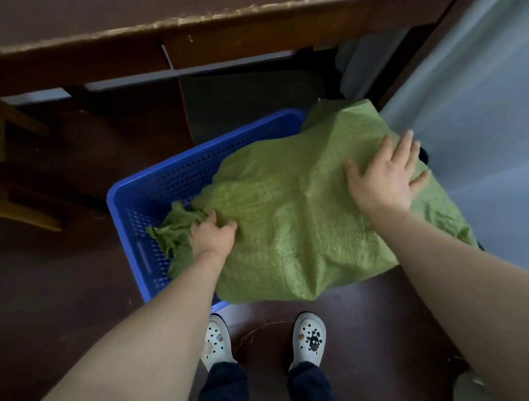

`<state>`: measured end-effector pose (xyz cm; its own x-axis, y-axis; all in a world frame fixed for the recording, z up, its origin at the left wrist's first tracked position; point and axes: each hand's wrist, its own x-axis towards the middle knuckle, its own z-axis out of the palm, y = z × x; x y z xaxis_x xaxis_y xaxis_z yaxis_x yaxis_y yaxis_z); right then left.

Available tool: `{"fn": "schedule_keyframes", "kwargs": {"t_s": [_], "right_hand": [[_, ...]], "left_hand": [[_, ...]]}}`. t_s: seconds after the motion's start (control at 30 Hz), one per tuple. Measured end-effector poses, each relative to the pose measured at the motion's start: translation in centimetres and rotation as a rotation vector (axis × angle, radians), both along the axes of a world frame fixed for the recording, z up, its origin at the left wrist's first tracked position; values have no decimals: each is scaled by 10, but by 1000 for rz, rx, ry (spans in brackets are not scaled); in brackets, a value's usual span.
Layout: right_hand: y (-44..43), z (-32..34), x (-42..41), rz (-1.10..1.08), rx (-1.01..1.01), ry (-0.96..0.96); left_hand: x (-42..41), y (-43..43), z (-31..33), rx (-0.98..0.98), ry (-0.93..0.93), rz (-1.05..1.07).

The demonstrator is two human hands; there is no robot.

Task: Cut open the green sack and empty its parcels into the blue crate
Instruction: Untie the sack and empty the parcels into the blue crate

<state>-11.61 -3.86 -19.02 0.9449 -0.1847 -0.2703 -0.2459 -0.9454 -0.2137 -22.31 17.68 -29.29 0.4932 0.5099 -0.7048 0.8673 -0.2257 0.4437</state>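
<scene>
Woven green plastic sack (294, 229): lies across the perforated blue plastic crate (165, 183).
Left hand (213, 235): grip clenched on its bunched mouth.
Right hand (385, 173): flat, released.
Risk: parcels could spill onto the floor past the crate's near edge.

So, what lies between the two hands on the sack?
In the head view, only green sack cloth lies between the left hand and right hand; no tool, no parcel visible.

A dark brown floor (57, 298) carries two white clogs (308, 335) near its bottom edge, a wooden counter (179, 48) along the top, and yellow chair legs (15, 219) at the left.
</scene>
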Motion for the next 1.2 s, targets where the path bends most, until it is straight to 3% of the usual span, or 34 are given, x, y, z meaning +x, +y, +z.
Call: {"fn": "schedule_keyframes", "kwargs": {"t_s": [0.1, 0.23, 0.4, 0.67, 0.87, 0.97, 1.2], "right_hand": [[-18, -6, 13, 74, -8, 84], [-17, -11, 12, 135, 87, -39], [-3, -14, 2, 221, -57, -78], [22, -8, -4, -44, 153, -122], [30, 10, 8, -173, 287, -156], [32, 29, 13, -212, 329, -180], [42, 90, 8, -141, 381, -197]], "left_hand": [[0, 0, -3, 78, -12, 83], [-9, -9, -5, 192, -19, 151], [-16, -25, 3, 99, -77, 206], [-50, -25, 5, 282, -156, -213], [-41, 4, 14, 209, -148, -163], [-37, 9, 26, 290, -187, -207], [-34, -5, 87, 252, -230, -12]]}}
